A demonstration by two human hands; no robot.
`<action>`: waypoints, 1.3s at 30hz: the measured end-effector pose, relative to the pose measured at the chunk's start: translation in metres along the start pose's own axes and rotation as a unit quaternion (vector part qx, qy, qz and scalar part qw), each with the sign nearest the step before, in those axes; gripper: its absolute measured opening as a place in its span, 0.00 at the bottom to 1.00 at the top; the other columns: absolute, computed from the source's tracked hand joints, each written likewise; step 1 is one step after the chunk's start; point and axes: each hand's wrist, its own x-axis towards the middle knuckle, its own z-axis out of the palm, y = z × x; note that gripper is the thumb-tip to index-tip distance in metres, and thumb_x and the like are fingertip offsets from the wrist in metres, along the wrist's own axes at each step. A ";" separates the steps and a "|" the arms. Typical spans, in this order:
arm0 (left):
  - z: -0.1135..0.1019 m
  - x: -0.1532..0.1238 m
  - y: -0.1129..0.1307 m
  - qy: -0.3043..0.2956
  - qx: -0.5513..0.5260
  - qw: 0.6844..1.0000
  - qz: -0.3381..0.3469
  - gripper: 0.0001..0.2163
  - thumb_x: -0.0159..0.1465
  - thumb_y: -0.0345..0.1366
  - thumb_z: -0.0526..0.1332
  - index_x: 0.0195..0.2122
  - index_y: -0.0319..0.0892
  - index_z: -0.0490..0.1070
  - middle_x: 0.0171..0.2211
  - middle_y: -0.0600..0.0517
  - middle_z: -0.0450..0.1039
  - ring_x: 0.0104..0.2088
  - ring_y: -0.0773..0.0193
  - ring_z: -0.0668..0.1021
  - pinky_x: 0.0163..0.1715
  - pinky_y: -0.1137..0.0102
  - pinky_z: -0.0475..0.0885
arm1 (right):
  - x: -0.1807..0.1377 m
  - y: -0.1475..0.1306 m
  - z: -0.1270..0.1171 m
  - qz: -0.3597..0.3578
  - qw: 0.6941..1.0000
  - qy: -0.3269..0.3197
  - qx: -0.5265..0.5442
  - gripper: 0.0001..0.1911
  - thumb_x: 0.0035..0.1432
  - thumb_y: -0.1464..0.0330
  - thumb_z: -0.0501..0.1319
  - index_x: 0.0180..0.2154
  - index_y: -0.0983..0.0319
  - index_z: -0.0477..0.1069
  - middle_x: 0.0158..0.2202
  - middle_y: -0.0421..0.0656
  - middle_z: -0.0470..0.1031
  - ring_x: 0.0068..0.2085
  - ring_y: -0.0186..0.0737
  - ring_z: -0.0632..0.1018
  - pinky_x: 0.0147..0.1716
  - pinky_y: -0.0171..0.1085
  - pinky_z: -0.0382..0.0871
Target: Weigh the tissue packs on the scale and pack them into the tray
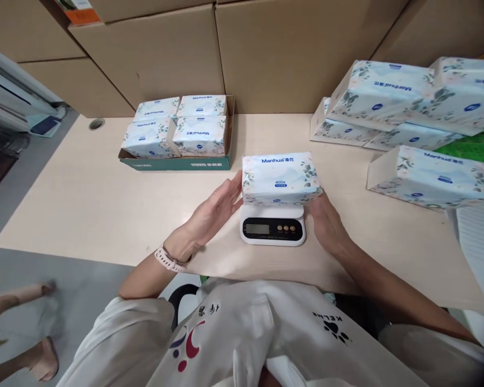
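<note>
A pack of tissues point(280, 174), white and pale blue with a floral print, is at the white digital kitchen scale point(272, 231) in front of me, covering most of its platform. Whether its full weight rests there I cannot tell. My left hand point(218, 207) is against the pack's left side, fingers stretched along it. On the opposite side, my right hand point(326, 217) touches the lower right corner, its fingertips partly hidden behind the pack. Between them the two hands hold the pack. The scale's display looks blank.
A green-edged cardboard tray point(173, 164) with several tissue packs stands at the back left. More packs point(387, 94) are stacked at the right, one single pack point(431, 177) nearer me. Large cardboard boxes point(274, 54) line the table's back. Another person's legs point(20, 360) show at lower left.
</note>
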 end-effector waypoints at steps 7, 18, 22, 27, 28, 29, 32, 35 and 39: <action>-0.019 0.010 0.001 0.116 0.011 0.992 0.056 0.27 0.78 0.53 0.51 0.71 0.47 0.72 0.80 0.53 0.56 0.82 0.54 0.53 0.81 0.55 0.54 | -0.001 0.020 0.000 -0.031 0.989 0.140 0.021 0.40 0.73 0.39 0.48 0.73 0.55 0.65 0.70 0.53 0.74 0.70 0.56 0.76 0.73 0.64 0.67; -0.041 0.009 -0.016 0.162 -0.040 0.984 0.066 0.26 0.77 0.53 0.52 0.64 0.46 0.78 0.76 0.48 0.65 0.81 0.54 0.59 0.78 0.55 0.62 | -0.001 0.026 0.003 -0.051 0.974 0.214 0.056 0.30 0.76 0.45 0.48 0.65 0.50 0.73 0.63 0.48 0.80 0.63 0.53 0.81 0.69 0.64 0.71; -0.041 0.010 -0.016 0.161 -0.057 0.983 0.063 0.26 0.77 0.53 0.53 0.63 0.43 0.79 0.75 0.45 0.66 0.81 0.52 0.59 0.78 0.53 0.61 | -0.001 0.029 0.003 -0.053 0.967 0.242 0.068 0.31 0.75 0.44 0.48 0.62 0.54 0.75 0.59 0.48 0.82 0.60 0.53 0.82 0.69 0.67 0.70; -0.039 0.010 -0.016 0.166 -0.070 0.982 0.061 0.25 0.77 0.52 0.54 0.61 0.42 0.80 0.75 0.44 0.67 0.80 0.52 0.61 0.78 0.52 0.61 | 0.000 0.027 0.002 -0.040 0.966 0.245 0.064 0.32 0.74 0.42 0.48 0.59 0.54 0.76 0.57 0.50 0.82 0.59 0.55 0.82 0.68 0.65 0.71; -0.039 0.010 -0.016 0.166 -0.071 0.982 0.059 0.25 0.77 0.52 0.54 0.61 0.42 0.80 0.75 0.44 0.67 0.80 0.51 0.61 0.78 0.52 0.61 | 0.000 0.026 0.002 -0.038 0.967 0.245 0.065 0.32 0.73 0.42 0.48 0.58 0.54 0.77 0.57 0.50 0.82 0.59 0.55 0.82 0.68 0.65 0.71; -0.039 0.010 -0.016 0.167 -0.071 0.982 0.057 0.25 0.77 0.52 0.55 0.61 0.42 0.80 0.75 0.44 0.67 0.80 0.51 0.60 0.78 0.52 0.61 | 0.000 0.026 0.002 -0.037 0.967 0.244 0.066 0.31 0.73 0.42 0.48 0.58 0.53 0.77 0.57 0.50 0.82 0.59 0.55 0.82 0.68 0.65 0.70; -0.039 0.009 -0.016 0.165 -0.067 0.982 0.057 0.26 0.76 0.53 0.56 0.63 0.41 0.79 0.76 0.43 0.65 0.81 0.50 0.59 0.79 0.52 0.60 | 0.000 0.028 0.002 -0.042 0.966 0.245 0.067 0.32 0.75 0.44 0.47 0.59 0.55 0.77 0.58 0.50 0.82 0.59 0.54 0.82 0.69 0.66 0.67; -0.040 0.009 -0.017 0.154 -0.066 0.984 0.059 0.27 0.76 0.54 0.56 0.64 0.42 0.79 0.76 0.43 0.64 0.81 0.51 0.59 0.79 0.52 0.60 | -0.001 0.030 0.002 -0.052 0.966 0.245 0.063 0.31 0.75 0.46 0.46 0.61 0.56 0.76 0.58 0.49 0.82 0.58 0.53 0.82 0.69 0.66 0.66; -0.041 0.008 -0.020 0.132 -0.053 0.988 0.054 0.27 0.75 0.56 0.56 0.65 0.44 0.78 0.77 0.46 0.63 0.81 0.52 0.58 0.81 0.55 0.56 | -0.001 0.031 0.001 -0.058 0.966 0.247 0.056 0.30 0.76 0.47 0.45 0.61 0.54 0.76 0.57 0.48 0.82 0.59 0.53 0.82 0.69 0.65 0.67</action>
